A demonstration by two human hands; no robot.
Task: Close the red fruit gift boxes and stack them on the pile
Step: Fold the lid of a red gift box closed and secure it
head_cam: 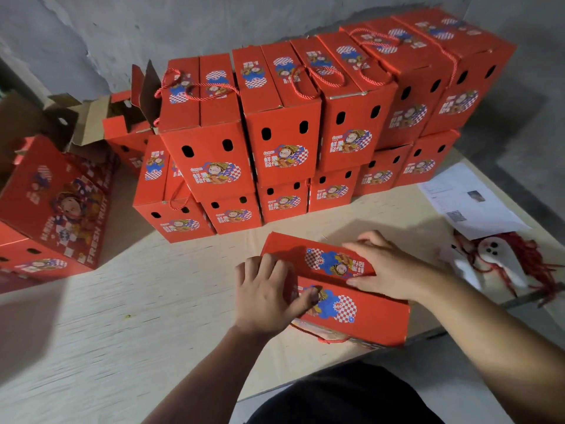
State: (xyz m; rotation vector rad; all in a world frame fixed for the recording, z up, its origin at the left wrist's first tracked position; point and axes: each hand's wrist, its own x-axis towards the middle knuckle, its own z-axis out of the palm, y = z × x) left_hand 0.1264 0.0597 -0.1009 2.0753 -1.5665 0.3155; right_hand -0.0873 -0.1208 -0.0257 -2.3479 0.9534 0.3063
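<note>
one red cardboard fruit gift box (360, 316) with a cartoon print lies at the near edge of the pale wooden desk (122, 301), both top flaps folded down. left hand (269, 296) lies flat on the box's left end, fingers straight, thumb pressing the near flap. right hand (385, 267) lies open on the far flap (fingers extended). the pile of closed red boxes (275, 133) stands behind, well apart. printed paper sheets (467, 200) lie to the right.

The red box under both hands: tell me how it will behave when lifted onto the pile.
The red box is folded cardboard, so probably stiff at the edges, though its top flaps may flex where the left hand and right hand press. Weight cannot be judged; the contents are hidden. Its flat sides should sit steadily on the pile, unlikely to roll.
</note>
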